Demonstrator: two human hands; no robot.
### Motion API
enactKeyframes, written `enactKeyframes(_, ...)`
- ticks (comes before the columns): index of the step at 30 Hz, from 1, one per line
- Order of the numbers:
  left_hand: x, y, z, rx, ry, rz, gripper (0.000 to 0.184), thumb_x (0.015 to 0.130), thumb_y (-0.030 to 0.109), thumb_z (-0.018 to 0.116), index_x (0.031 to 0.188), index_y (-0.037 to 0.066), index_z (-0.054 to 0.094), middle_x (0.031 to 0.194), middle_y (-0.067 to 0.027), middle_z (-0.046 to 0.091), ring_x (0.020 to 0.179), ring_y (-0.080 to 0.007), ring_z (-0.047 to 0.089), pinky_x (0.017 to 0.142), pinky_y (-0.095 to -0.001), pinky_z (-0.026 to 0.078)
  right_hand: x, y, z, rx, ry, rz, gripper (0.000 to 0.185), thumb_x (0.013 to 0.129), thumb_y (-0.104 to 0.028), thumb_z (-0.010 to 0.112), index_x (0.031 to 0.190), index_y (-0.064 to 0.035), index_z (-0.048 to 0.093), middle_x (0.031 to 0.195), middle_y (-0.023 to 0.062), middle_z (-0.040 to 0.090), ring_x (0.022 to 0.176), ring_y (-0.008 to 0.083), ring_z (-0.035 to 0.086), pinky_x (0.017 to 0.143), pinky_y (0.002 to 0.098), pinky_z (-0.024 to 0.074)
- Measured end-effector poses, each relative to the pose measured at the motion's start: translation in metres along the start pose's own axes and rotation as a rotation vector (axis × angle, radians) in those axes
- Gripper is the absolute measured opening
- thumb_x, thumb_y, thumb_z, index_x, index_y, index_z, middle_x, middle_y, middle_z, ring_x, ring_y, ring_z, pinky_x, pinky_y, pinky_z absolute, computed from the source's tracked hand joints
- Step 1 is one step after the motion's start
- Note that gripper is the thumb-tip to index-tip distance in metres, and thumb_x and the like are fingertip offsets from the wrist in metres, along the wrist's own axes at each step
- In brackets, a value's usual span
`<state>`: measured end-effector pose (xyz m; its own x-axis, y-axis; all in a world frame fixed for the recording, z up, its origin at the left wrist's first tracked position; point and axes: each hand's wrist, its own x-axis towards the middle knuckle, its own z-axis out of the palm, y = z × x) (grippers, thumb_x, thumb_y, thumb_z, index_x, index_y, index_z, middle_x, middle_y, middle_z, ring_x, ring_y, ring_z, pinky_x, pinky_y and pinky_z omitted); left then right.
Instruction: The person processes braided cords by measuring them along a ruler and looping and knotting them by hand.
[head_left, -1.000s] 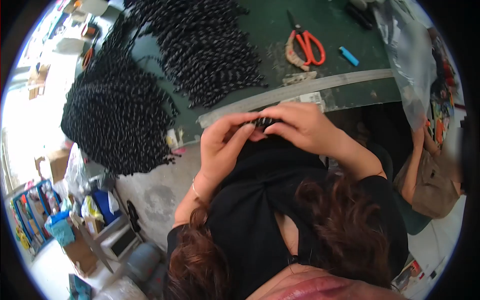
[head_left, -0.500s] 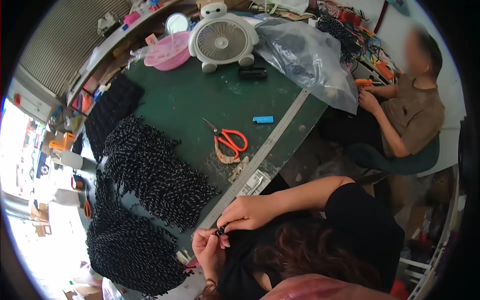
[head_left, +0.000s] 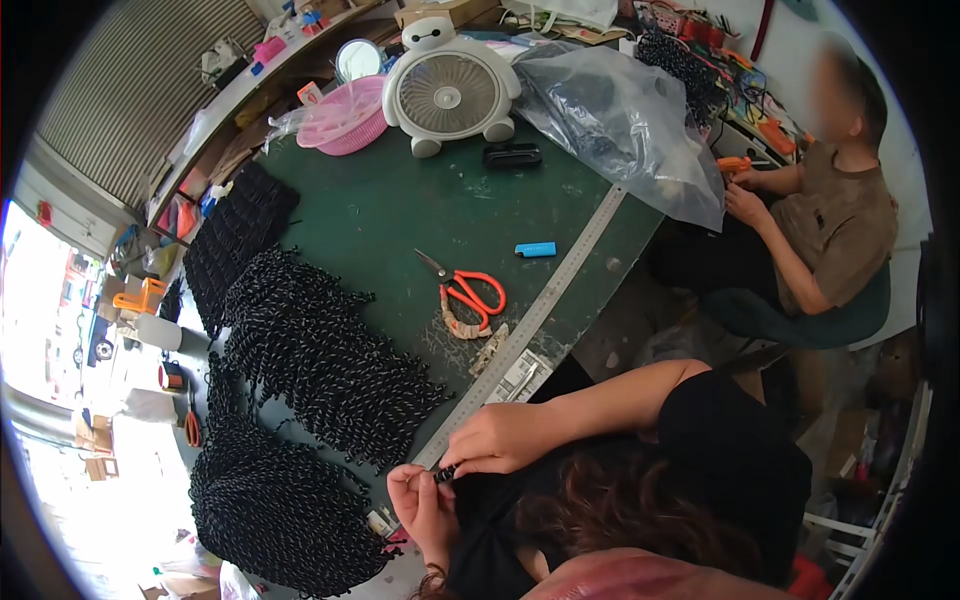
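Observation:
A short piece of black cord with pale flecks [head_left: 445, 474] is pinched between both hands, close to the body. My left hand [head_left: 425, 508] grips it from below with thumb and fingers together. From above and to the right, my right hand [head_left: 492, 440] pinches the other side. The fingers cover most of the cord, so its ends cannot be made out. Just left of the hands lie a bundle of black flecked cords [head_left: 285, 515] and another bundle of such cords [head_left: 320, 350] on the green table [head_left: 380, 220].
A steel ruler [head_left: 560, 290] runs along the table edge. Orange-handled scissors [head_left: 465, 295] and a blue lighter [head_left: 536, 249] lie beyond it. Farther back are a fan [head_left: 450, 90], a pink basket [head_left: 345, 120] and a plastic bag [head_left: 625, 120]. Another person [head_left: 830, 220] sits at the right, holding something orange.
The whole view has shifted slightly, moving the table things a little right and down. Both hands keep hold of the cord, with the fingers slightly rearranged.

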<state>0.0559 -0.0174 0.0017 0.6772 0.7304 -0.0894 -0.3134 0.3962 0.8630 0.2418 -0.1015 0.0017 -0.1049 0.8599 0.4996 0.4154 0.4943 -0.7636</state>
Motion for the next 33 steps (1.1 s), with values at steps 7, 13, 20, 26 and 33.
enactKeyframes(7,-0.002,-0.002,0.008,0.363,0.099,0.056,0.015,0.096,0.003,0.053,0.109,0.004,0.046,0.067,-0.0004,0.052,0.054,-0.0059,0.045,0.049,-0.0174,0.035,0.005,0.003,0.006,-0.035,0.011,0.003,0.024,0.09,-0.024,0.062,0.101,-0.0033,0.063,0.086,0.0116,0.063,0.077,0.0328,0.062,0.065,0.0402,0.0493)
enactKeyframes(13,0.002,-0.002,0.001,-0.015,-0.017,-0.069,0.014,0.095,0.002,0.053,0.106,0.006,0.045,0.065,-0.0006,0.051,0.051,-0.0065,0.044,0.049,-0.0182,0.034,0.003,0.002,0.011,-0.027,0.086,-0.055,0.02,0.089,-0.019,0.063,0.101,-0.0036,0.063,0.083,0.0114,0.062,0.071,0.0323,0.061,0.06,0.0382,0.0491)
enactKeyframes(20,0.002,0.008,0.005,-0.306,-0.109,-0.222,0.014,0.095,0.002,0.052,0.102,0.008,0.043,0.059,-0.0009,0.048,0.044,-0.0075,0.04,0.046,-0.0203,0.034,0.001,0.008,0.011,0.049,0.12,-0.108,0.022,0.09,-0.018,0.064,0.105,-0.0017,0.064,0.087,0.0129,0.065,0.075,0.0311,0.063,0.064,0.0365,0.0503)
enactKeyframes(26,0.003,0.009,-0.003,0.169,0.06,-0.046,0.014,0.095,0.001,0.052,0.104,0.007,0.044,0.064,-0.003,0.054,0.047,-0.008,0.043,0.048,-0.0198,0.036,-0.002,0.007,-0.001,0.252,0.008,0.245,0.025,0.09,-0.02,0.063,0.103,0.0012,0.065,0.094,0.0157,0.067,0.084,0.0307,0.064,0.075,0.038,0.0503)
enactKeyframes(33,0.003,0.007,-0.015,0.685,-0.05,0.189,0.013,0.096,0.003,0.052,0.109,0.002,0.049,0.07,-0.004,0.059,0.055,-0.0072,0.05,0.051,-0.0173,0.04,-0.002,0.01,-0.011,0.483,-0.094,0.494,0.026,0.091,-0.025,0.064,0.093,0.0013,0.067,0.073,0.0103,0.065,0.069,0.0204,0.062,0.065,0.0327,0.047)
